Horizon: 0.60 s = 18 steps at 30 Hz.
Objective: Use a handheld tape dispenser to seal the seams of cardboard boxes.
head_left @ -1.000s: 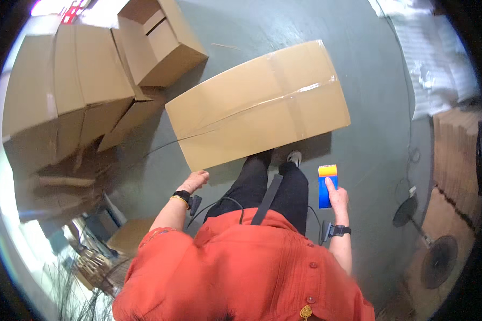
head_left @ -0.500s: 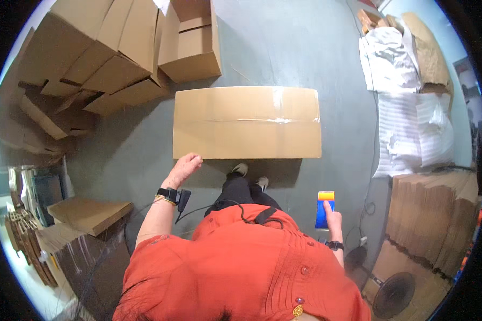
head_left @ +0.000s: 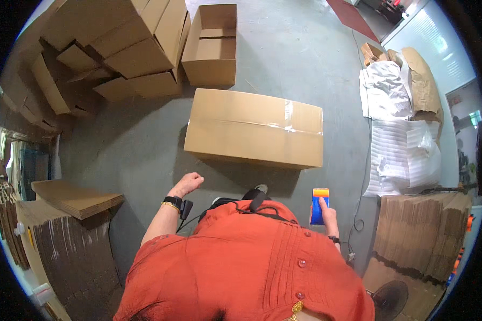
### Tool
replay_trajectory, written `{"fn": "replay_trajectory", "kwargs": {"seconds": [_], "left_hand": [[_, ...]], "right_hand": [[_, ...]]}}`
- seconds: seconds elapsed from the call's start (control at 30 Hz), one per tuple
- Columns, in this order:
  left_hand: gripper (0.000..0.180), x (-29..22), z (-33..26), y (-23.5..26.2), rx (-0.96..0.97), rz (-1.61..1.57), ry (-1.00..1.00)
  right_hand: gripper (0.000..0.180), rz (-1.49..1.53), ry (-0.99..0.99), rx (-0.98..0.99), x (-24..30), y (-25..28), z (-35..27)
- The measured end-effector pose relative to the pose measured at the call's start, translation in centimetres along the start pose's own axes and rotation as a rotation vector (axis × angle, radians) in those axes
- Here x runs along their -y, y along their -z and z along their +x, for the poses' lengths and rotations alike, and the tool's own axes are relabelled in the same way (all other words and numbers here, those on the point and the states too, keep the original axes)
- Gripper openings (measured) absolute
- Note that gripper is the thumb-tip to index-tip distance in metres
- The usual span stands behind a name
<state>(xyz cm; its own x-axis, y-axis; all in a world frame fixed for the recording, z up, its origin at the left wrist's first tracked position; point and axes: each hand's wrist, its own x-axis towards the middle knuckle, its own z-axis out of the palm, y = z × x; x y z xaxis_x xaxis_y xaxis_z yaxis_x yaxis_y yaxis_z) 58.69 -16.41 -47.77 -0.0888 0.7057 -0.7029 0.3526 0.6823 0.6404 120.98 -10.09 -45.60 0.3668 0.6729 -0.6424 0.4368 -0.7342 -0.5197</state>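
A large closed cardboard box (head_left: 254, 142) lies on the floor in front of me, with clear tape along its top seam and across its right end. My left hand (head_left: 187, 184) hangs near the box's front left corner, apart from it, with fingers curled in and nothing visible in them. Off to the right, my right hand (head_left: 329, 216) is wrapped round a blue tape dispenser (head_left: 317, 211) with an orange-yellow end, thumb along its top. The dispenser is held away from the box, and its underside is hidden.
Cardboard boxes (head_left: 144, 51) are piled at the far left beside an open box (head_left: 211, 72). Flattened cardboard (head_left: 75, 257) is stacked at near left, more cardboard sheets (head_left: 418, 230) at right. White foam wrap (head_left: 391, 155) lies behind those; a cable (head_left: 368, 160) runs along the floor.
The view has shifted, and the box now appears turned slightly, its front side showing more. My left hand is farther from the box's edge. The right hand keeps hold of the tape dispenser.
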Motion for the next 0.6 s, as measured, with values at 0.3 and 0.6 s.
{"fn": "replay_trajectory", "kwargs": {"seconds": [0.3, 0.6], "left_hand": [[0.027, 29.2, -13.5, 3.1, -0.353, -0.539, 0.537], [0.015, 41.4, -19.8, 1.6, -0.361, -0.723, 0.715]], "right_hand": [[0.085, -0.107, 0.058, 0.111, 2.6, -7.9, -8.3], [0.078, -0.090, 0.100, 0.214, 3.6, -12.8, -17.1]]}}
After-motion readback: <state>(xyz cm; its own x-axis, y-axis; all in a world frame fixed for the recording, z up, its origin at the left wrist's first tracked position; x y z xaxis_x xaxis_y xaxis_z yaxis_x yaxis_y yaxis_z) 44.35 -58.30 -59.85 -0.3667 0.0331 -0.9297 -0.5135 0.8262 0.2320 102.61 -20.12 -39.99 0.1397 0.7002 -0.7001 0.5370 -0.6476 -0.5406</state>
